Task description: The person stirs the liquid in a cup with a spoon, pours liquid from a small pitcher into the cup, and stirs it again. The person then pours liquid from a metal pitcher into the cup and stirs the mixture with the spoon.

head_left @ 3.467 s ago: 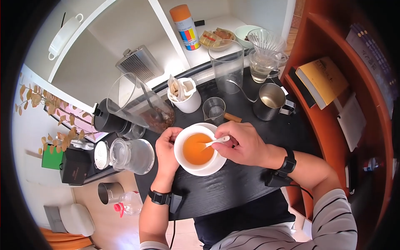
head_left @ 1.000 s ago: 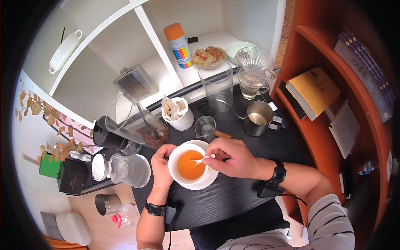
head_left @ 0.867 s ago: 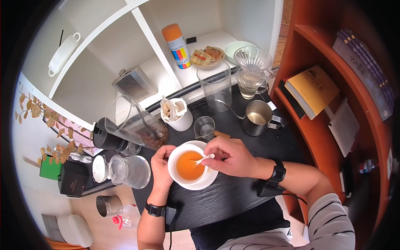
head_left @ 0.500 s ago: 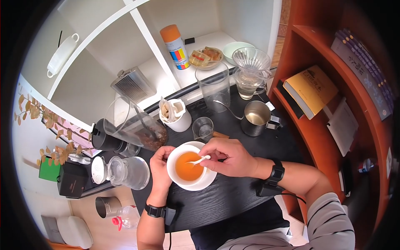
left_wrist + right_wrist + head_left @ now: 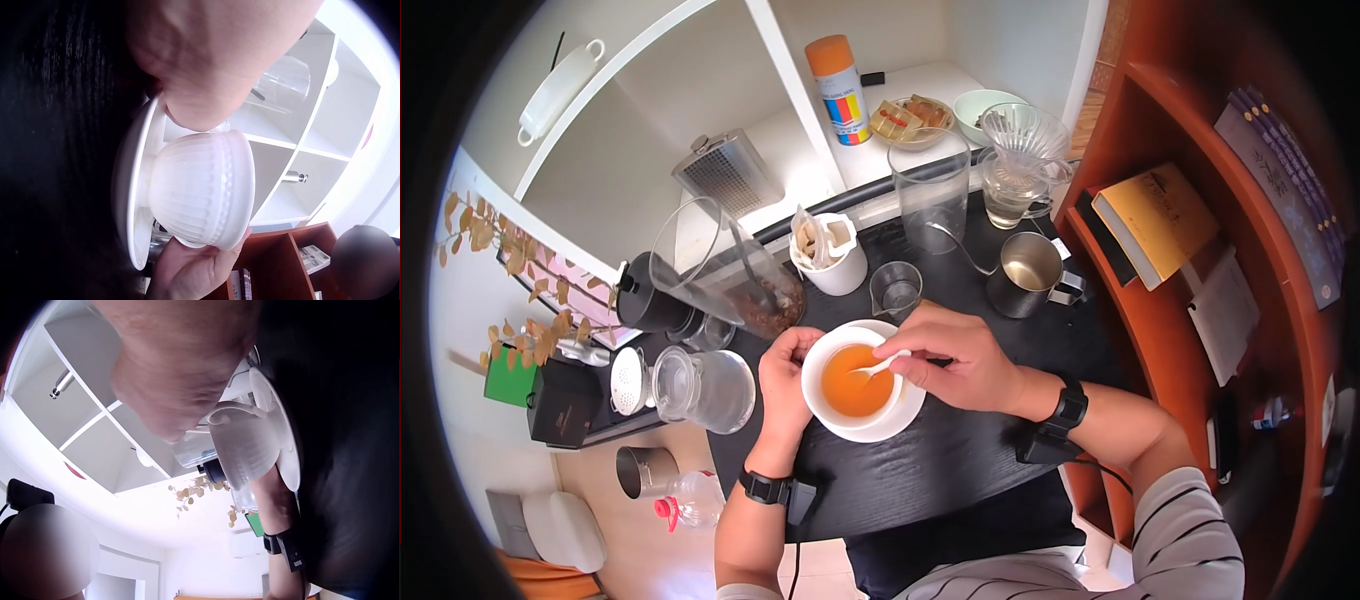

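In the head view a white teacup [image 5: 813,397] of orange liquid [image 5: 845,392] stands on a white saucer [image 5: 913,402] on the black table. My left hand [image 5: 782,380] curls round the cup's left side; the left wrist view has it right against the fluted wall, by the saucer's rim. Between thumb and fingers of my right hand [image 5: 968,365] is the handle of a small white spoon [image 5: 884,366], its bowl dipping into the liquid. The right wrist view shows the cup's handle [image 5: 240,407] below that hand.
Behind the cup are a small glass pitcher [image 5: 897,288], a white cup with a drip bag [image 5: 837,270], a steel frothing pitcher [image 5: 1030,275] and a tall clear glass [image 5: 925,205]. To the left stand a leaning glass vase [image 5: 740,290] and a lidded glass jar [image 5: 715,385]. A bookshelf [image 5: 1140,330] borders the right.
Since the earliest frame, the spoon's bowl has moved leftward within the liquid, and its handle has swung slightly. The left hand stays at the cup. The head view has shifted a little.
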`<state>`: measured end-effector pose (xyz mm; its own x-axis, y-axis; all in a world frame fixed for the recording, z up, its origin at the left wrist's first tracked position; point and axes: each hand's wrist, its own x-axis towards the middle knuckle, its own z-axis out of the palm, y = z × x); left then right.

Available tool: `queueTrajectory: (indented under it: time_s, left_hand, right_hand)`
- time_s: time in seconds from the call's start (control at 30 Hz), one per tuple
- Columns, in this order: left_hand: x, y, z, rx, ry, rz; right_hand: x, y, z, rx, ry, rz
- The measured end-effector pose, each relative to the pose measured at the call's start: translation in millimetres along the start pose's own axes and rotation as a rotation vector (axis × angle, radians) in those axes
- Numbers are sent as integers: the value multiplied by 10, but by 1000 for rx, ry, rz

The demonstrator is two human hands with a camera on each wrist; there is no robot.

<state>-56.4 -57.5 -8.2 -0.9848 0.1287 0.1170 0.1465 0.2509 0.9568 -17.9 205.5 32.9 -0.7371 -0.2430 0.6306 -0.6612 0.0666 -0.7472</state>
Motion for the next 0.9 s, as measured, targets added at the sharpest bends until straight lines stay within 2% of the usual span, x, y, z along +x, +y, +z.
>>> queueTrajectory:
  time_s: [0.03, 0.07, 0.23, 0.33, 0.43, 0.5, 0.57, 0.8, 0.9]
  left_hand:
    - [4, -3, 2, -5, 10, 0]
    - [10, -14, -2, -5, 7, 1]
    - [6, -19, 2, 47, 14, 4]
    - [2, -16, -2, 50, 36, -4]
    - [12, -17, 14, 59, 55, -8]
    - [3, -18, 17, 45, 45, 9]
    - [-5, -25, 14, 23, 49, -9]
    - [-7, 39, 12, 86, 38, 1]
    - [-16, 57, 10, 83, 41, -43]
  right_hand:
    - [26, -8, 1, -20, 21, -29]
    - [51, -38, 1, 12, 24, 18]
    - [497, -241, 1, -59, -86, 99]
    - [819, -352, 56, 66, -286, 392]
    - [1042, -326, 47, -5, -436, 393]
    - [1114, -324, 62, -32, -462, 355]
    - [1153, -400, 58, -190, -551, 314]
    - [1102, -419, 13, -285, -497, 226]
    - [1102, -415, -3, -314, -478, 221]
